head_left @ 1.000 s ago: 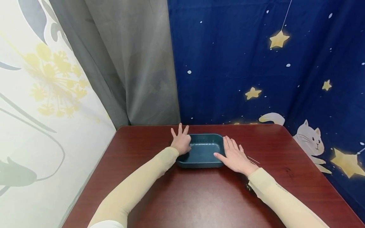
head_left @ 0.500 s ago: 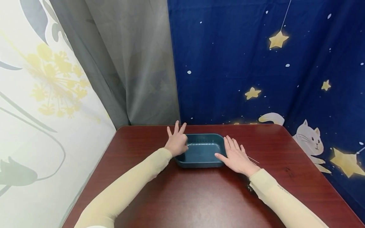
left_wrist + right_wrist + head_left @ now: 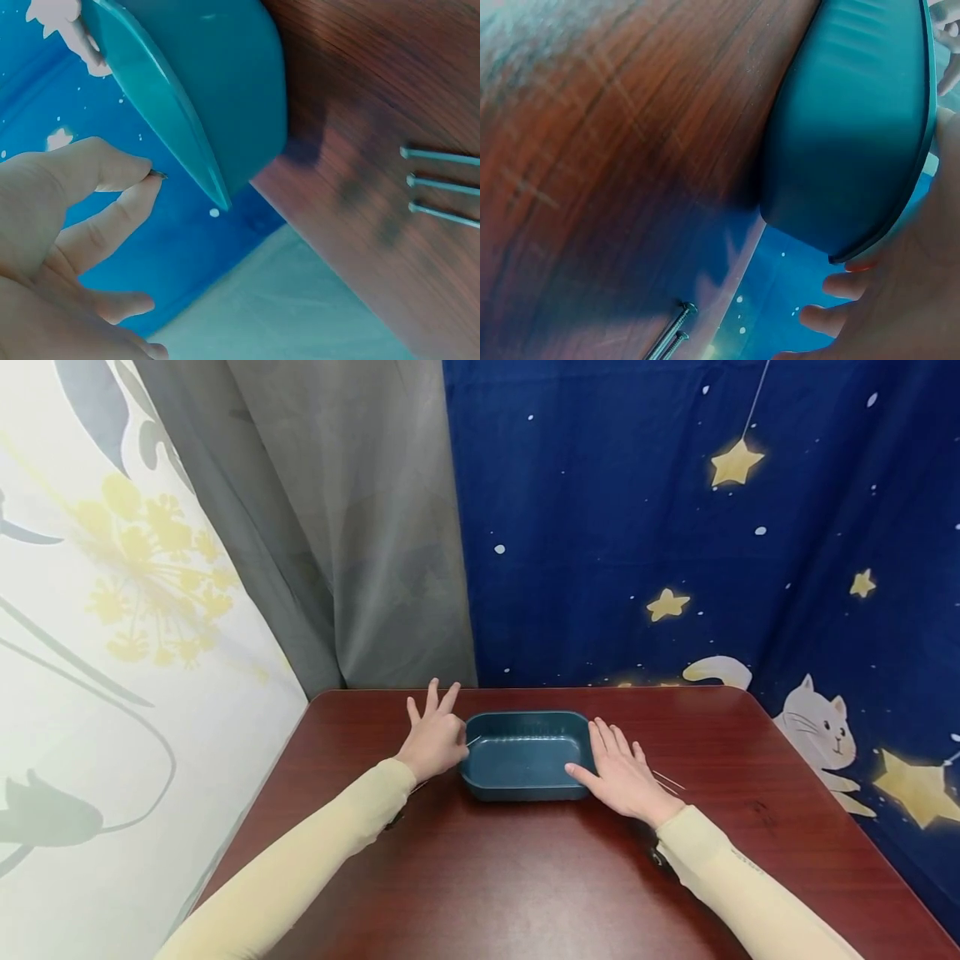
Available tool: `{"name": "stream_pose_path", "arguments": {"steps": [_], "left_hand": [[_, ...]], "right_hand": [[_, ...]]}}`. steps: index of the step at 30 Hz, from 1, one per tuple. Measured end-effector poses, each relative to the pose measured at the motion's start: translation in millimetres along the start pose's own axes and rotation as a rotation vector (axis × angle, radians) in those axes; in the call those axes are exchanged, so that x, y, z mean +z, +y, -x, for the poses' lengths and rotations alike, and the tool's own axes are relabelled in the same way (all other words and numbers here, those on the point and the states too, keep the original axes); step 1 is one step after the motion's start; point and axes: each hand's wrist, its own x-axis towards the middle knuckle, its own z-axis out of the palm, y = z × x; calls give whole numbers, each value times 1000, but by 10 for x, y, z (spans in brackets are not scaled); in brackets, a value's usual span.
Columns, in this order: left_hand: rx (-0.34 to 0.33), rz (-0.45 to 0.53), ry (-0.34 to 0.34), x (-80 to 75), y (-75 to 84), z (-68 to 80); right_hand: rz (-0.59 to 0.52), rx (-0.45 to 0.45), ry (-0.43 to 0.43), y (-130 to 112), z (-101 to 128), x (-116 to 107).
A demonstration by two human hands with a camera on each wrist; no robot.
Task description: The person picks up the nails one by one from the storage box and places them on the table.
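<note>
A dark teal rectangular tray sits on the red-brown table, with nothing visible inside. My left hand hovers just off its left end. Its thumb and index finger pinch a thin nail while the other fingers spread out. The left wrist view shows the dark nail tip between those fingertips, beside the tray. My right hand lies flat against the tray's right end, thumb at the rim, fingers straight.
Three thin nails lie on the table left of the tray, under my left wrist. More nails lie right of my right hand, and two show in the right wrist view. Curtains hang close behind the table's far edge.
My left hand has drawn leftward from over the tray's left end to just outside its rim, still pinching. The right hand and the tray have stayed put.
</note>
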Motion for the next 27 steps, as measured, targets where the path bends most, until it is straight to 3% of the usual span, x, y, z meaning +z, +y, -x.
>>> {"name": "stream_pose_path", "arguments": {"steps": [12, 21, 27], "left_hand": [[-75, 85, 20, -93, -301, 339], [-130, 126, -27, 82, -436, 671], [-145, 104, -57, 213, -464, 764]], "right_hand": [[-1, 8, -2, 24, 33, -5], [0, 13, 7, 28, 43, 34], [-1, 14, 10, 34, 31, 26]]}}
